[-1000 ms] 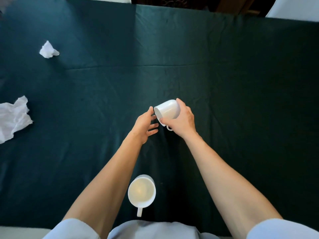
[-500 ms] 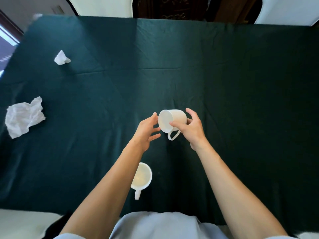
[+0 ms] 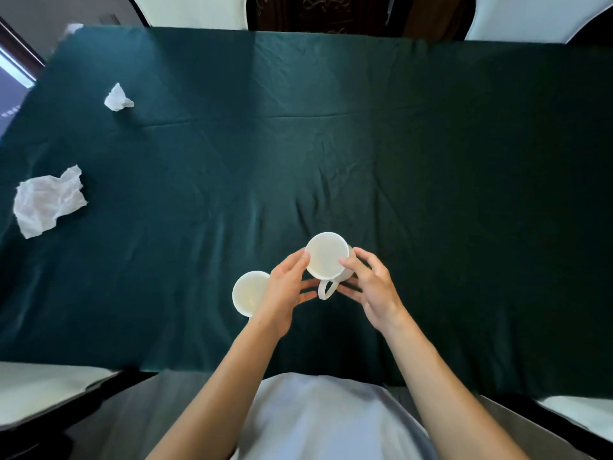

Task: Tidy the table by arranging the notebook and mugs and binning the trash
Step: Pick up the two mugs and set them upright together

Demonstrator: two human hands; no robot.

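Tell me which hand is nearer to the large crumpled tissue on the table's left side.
Left. The left hand lies far right of the large crumpled tissue, against the held mug; the right hand is farther right still, beyond the mug.

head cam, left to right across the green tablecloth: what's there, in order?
Large crumpled white paper sheet → small crumpled white paper ball → white ceramic mug standing on the cloth → left hand → white ceramic mug held between both hands → right hand.

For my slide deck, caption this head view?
Both hands steady an upright white mug beside a second mug.
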